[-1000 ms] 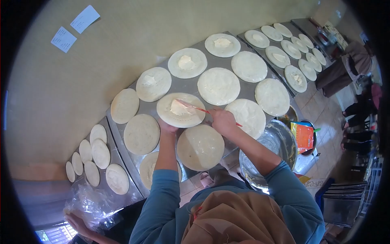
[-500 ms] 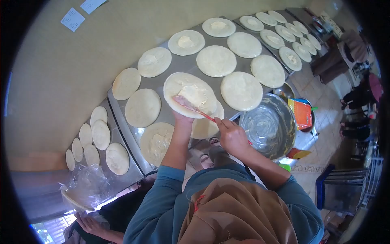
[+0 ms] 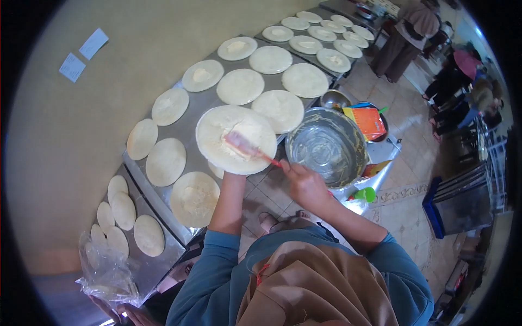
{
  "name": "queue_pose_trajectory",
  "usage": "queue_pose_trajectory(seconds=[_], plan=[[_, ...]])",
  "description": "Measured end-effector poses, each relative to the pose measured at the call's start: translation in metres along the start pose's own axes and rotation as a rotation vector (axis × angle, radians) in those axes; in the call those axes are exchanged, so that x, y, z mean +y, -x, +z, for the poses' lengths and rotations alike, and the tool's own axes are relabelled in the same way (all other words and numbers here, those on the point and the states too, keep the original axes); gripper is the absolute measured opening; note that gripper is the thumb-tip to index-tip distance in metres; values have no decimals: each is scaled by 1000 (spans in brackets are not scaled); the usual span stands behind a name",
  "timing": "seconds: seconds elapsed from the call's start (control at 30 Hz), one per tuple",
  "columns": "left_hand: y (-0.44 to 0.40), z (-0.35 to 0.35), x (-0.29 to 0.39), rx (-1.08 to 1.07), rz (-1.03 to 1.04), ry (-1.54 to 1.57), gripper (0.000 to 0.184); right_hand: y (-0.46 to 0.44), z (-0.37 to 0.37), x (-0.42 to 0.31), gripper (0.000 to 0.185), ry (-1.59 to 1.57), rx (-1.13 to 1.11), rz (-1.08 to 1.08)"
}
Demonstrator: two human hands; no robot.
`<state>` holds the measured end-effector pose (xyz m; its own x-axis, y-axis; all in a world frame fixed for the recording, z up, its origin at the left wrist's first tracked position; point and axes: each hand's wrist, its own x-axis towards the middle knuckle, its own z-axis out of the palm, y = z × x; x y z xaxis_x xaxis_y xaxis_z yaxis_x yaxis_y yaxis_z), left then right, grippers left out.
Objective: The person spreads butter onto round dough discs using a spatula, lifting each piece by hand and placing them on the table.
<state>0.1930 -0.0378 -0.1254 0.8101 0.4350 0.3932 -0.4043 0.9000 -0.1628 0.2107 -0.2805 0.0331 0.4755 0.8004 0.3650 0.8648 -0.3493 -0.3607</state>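
Observation:
My left hand (image 3: 235,177) holds up a pale, flat round bread (image 3: 209,138) from underneath; its fingers are hidden below it. A patch of cream (image 3: 247,130) lies on the middle of the bread. My right hand (image 3: 305,187) is closed around the red handle of a spatula (image 3: 242,142), whose pinkish blade rests on the cream. Just beyond my right hand stands a big metal bowl (image 3: 356,136) with cream smeared on its inside wall.
Metal tables (image 3: 209,122) along the wall carry many flat rounds, some with cream on top. An orange packet (image 3: 370,123) and a green cup (image 3: 365,194) are near the bowl. At lower left another person's hands (image 3: 133,314) are by a plastic bag (image 3: 106,271). People stand at right.
The view has turned, so the tables appear shifted left. The held bread is now flatter to the camera, and the spatula blade has moved across the cream toward its middle.

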Motion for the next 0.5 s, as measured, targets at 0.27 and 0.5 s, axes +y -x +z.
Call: queue_pose_trajectory(seconds=[0.27, 0.5], plan=[[-29, 49, -97, 197, -158, -334, 66, 24, -54, 64, 40, -361, 172, 148], [-5, 56, -209, -92, -321, -225, 65, 130, -102, 74, 51, 33, 83, 109]])
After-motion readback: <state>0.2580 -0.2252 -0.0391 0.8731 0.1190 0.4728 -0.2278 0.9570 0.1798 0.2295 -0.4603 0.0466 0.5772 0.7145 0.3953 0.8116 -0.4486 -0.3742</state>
